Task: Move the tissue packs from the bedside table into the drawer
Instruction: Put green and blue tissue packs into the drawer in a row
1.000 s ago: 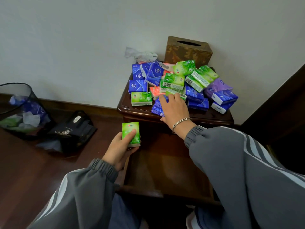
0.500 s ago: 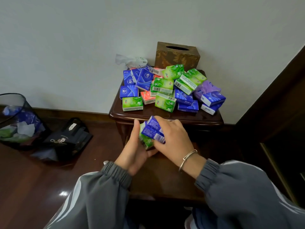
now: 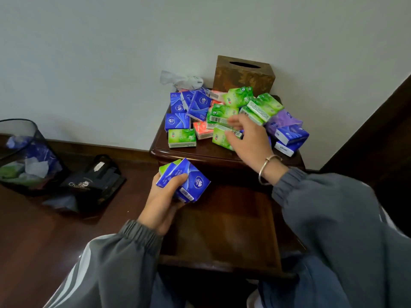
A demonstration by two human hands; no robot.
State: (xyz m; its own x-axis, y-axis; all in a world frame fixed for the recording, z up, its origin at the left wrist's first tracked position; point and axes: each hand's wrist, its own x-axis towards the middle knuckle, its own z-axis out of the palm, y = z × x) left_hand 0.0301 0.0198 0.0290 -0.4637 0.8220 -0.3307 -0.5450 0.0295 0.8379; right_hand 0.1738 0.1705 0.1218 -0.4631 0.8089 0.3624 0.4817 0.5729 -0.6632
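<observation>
Several tissue packs (image 3: 224, 114) in blue, green, orange and purple lie heaped on the dark wooden bedside table (image 3: 195, 152). Below it the drawer (image 3: 233, 230) stands pulled out, its brown bottom bare. My left hand (image 3: 164, 196) grips a small stack of packs (image 3: 189, 181), blue ones in front and a green one behind, over the drawer's back left corner. My right hand (image 3: 246, 136) reaches over the heap with spread fingers, touching a green pack (image 3: 220, 138) at the table's front; the fingers look blurred.
A brown wooden tissue box (image 3: 243, 74) and a crumpled clear wrapper (image 3: 180, 80) stand at the table's back by the wall. On the floor to the left are a black mesh waste bin (image 3: 24, 152) and a black bag (image 3: 93, 183). Dark wood panelling rises at right.
My right hand put blue packs onto the green one in my left hand, then let go and went back up to the heap. My left hand now holds the stack alone.
</observation>
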